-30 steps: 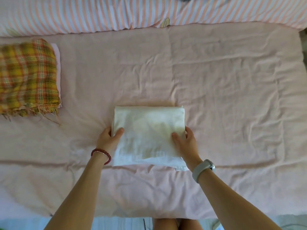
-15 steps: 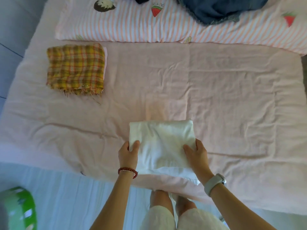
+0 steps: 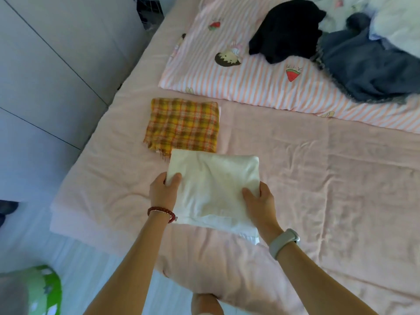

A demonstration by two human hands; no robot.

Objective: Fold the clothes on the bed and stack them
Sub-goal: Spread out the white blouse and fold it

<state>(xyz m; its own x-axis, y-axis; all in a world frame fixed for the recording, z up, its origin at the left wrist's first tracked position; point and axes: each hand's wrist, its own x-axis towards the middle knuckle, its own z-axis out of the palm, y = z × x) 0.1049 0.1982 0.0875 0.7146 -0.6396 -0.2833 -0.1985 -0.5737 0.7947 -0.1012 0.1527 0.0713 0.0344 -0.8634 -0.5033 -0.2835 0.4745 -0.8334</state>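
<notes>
A folded white cloth (image 3: 211, 189) is held above the pink bed sheet (image 3: 329, 189). My left hand (image 3: 164, 192) grips its left edge, thumb on top. My right hand (image 3: 259, 202) grips its right edge, thumb on top too. The cloth's far edge overlaps the near edge of a folded yellow plaid cloth (image 3: 183, 126), which lies flat on a thin pink folded piece (image 3: 219, 114) further back on the bed.
A striped pink quilt (image 3: 250, 80) lies across the far side, with a black garment (image 3: 286, 30), a dark blue garment (image 3: 368, 69) and white clothes (image 3: 395, 23) piled on it. Grey wardrobe doors (image 3: 45, 76) stand at the left. A green object (image 3: 43, 289) sits on the floor.
Both hands have carried the white cloth leftward and away from me, up to the plaid cloth. The view has swung toward the left end of the bed.
</notes>
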